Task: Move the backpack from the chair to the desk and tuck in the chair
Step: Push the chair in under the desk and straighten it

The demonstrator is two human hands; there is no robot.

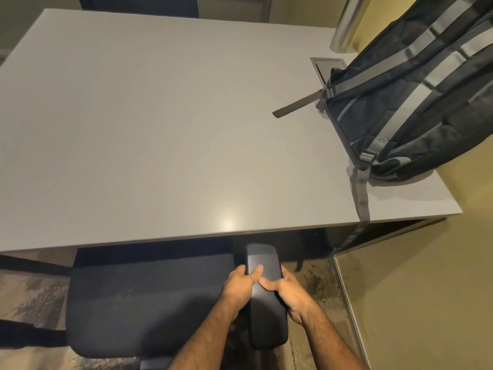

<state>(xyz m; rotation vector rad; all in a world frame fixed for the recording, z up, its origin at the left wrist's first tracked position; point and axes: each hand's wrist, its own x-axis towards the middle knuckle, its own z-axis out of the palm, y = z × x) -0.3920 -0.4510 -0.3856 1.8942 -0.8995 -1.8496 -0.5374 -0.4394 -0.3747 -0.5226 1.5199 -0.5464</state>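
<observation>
A dark backpack (416,102) with grey straps stands on the right end of the grey desk (160,129), leaning against the yellow wall. One strap hangs over the desk's front edge. Below the desk's front edge is a dark office chair (138,303); the front of its seat is just under the desk. Its right armrest (264,295) points toward the desk. My left hand (240,287) grips the armrest from the left and my right hand (288,292) grips it from the right, thumbs on top.
A cable hatch (324,69) is set in the desk beside the backpack. A metal post (346,25) rises at the back right. The yellow wall (426,289) runs close along the right. Another dark chair (138,5) stands behind the desk. The floor is patterned carpet (34,295).
</observation>
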